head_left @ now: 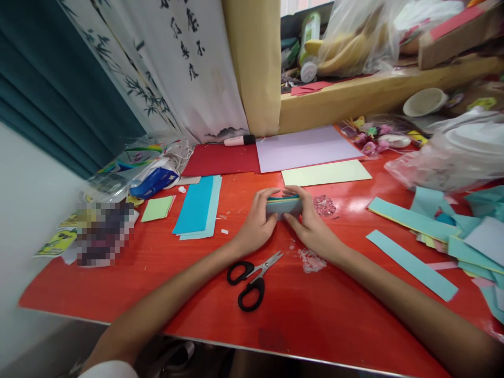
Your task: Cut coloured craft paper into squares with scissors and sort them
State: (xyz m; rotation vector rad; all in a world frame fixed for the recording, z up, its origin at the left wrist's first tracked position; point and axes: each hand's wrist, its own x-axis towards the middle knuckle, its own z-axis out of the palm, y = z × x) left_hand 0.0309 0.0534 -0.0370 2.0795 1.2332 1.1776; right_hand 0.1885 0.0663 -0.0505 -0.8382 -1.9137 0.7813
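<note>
My left hand (258, 220) and my right hand (311, 223) meet over the middle of the red table (165, 262). Between them they grip a small stack of coloured paper strips (284, 205) standing on its edge on the table, the left hand's fingers curled round its left end and the right hand's round its right end. Black-handled scissors (252, 278) lie shut on the table just in front of my left wrist. Crumpled clear tape bits (312, 260) lie beside my right wrist.
Blue paper strips (199, 207) and a green square (157, 208) lie to the left. Lilac (305, 148), pale yellow (326, 172) and dark red sheets (222, 159) lie behind. Teal strips (413, 265) and offcuts pile at the right. Plastic bags (457, 152) and clutter crowd the right rear.
</note>
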